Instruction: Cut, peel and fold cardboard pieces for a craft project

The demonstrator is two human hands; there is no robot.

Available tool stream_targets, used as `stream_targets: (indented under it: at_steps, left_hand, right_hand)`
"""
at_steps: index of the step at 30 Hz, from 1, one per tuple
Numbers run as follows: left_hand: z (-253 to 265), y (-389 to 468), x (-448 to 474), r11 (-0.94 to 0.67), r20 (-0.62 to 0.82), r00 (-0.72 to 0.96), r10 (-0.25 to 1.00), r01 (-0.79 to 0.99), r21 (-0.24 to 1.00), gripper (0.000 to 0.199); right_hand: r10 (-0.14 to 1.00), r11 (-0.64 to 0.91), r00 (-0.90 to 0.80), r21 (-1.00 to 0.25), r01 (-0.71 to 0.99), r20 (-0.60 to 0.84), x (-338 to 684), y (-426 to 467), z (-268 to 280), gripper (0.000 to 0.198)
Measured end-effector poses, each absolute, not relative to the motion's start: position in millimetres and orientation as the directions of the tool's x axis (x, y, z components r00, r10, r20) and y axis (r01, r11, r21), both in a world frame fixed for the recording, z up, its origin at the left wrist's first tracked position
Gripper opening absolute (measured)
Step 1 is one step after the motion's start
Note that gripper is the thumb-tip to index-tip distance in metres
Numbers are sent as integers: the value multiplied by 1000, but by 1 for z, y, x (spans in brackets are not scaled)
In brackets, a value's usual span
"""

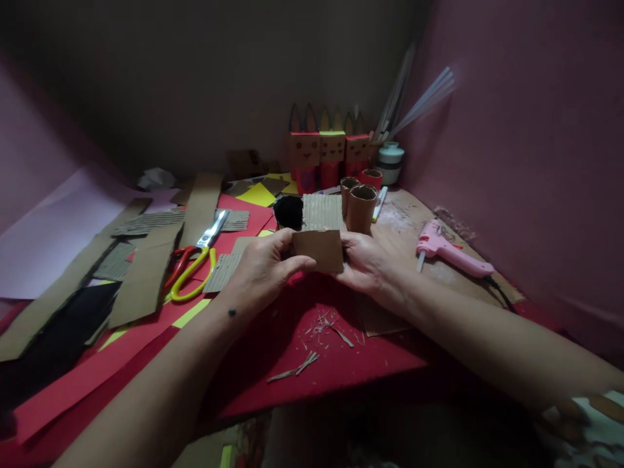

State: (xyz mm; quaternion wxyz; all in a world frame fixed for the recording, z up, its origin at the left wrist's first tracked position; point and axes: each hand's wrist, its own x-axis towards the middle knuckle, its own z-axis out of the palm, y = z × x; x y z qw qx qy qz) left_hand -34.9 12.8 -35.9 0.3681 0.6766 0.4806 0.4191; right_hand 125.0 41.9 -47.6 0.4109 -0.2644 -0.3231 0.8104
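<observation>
Between my two hands, above the red table, is a small rectangular piece of cardboard [318, 251] with its smooth brown side toward me. My left hand [260, 263] pinches its left edge, thumb in front. My right hand [366, 263] grips the right edge, with fingers partly hidden behind the piece. Just beyond it shows a corrugated cardboard piece [322, 212], ridges facing up. Two brown cardboard tubes, the nearer one [361, 209] larger in view, stand behind my right hand. Torn paper shreds [327, 325] lie on the table below.
Red-and-yellow-handled scissors [195, 266] rest among cardboard strips [146, 273] and coloured paper on the left. A pink glue gun [451, 252] lies on a board at right. Several cardboard figures with ears [331, 153] stand at the back beside a lidded jar [390, 162] and glue sticks [424, 97].
</observation>
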Motion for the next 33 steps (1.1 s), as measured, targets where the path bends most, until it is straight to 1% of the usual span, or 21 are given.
stream_targets:
  at_steps: [2,5,7,10,13,15,17,18,19,21,22,23,25,27,29,33]
  left_hand:
    - [-36,13,-35,-260,206,185,961,354,898,17]
    - [-34,13,-35,-255,201,189,961,338,906,18]
    - [-32,12,-34,-263,209,189,960,340,903,17]
    - [-30,10,-32,-311,252,193,948,412,856,16]
    - [-30,8,-29,-358,306,186,934,514,779,13]
    - [-31,8,-28,-354,348,131,928,596,720,11]
    - [-31,8,-29,-303,355,45,934,627,717,17]
    - [-31,9,-30,-248,297,19,955,605,757,21]
    - [-31,10,-31,-171,192,21,981,555,814,24]
    - [-31,12,-33,19,-67,102,993,410,912,30]
    - [-31,13,-34,103,-162,152,975,336,936,34]
    - [-32,14,-35,158,-215,193,957,270,950,36]
    - [-34,15,-35,186,-222,235,946,167,968,37]
    - [-37,16,-34,188,-212,268,940,111,976,32]
    - [-39,15,-33,191,-207,290,934,82,978,27]
    - [-38,12,-33,194,-198,269,943,42,980,22]
  right_hand:
    - [835,-430,-535,-760,-486,-130,125,39,-45,18]
    - [843,-379,-533,-780,-498,-69,125,33,-43,35]
    - [853,-322,-521,-799,-507,-13,124,28,-44,38]
    - [884,-246,-466,-809,-533,38,120,26,-50,32]
    - [906,-227,-422,-798,-559,38,117,27,-52,23]
    - [906,-245,-422,-787,-566,21,118,29,-50,18]
    - [903,-275,-429,-773,-571,-4,120,30,-47,13]
    - [901,-288,-433,-769,-571,-16,121,31,-45,12]
    - [901,-294,-433,-766,-571,-23,121,31,-44,11]
    - [900,-300,-435,-763,-573,-27,122,32,-42,11]
    - [897,-310,-442,-759,-572,-33,122,33,-42,11]
    - [892,-325,-450,-754,-570,-44,122,33,-41,13]
    - [882,-366,-465,-737,-568,-80,123,34,-41,16]
    - [874,-403,-472,-718,-568,-118,124,35,-40,19]
    - [868,-429,-475,-703,-567,-146,125,35,-38,20]
    - [844,-491,-500,-661,-568,-197,126,34,-32,25]
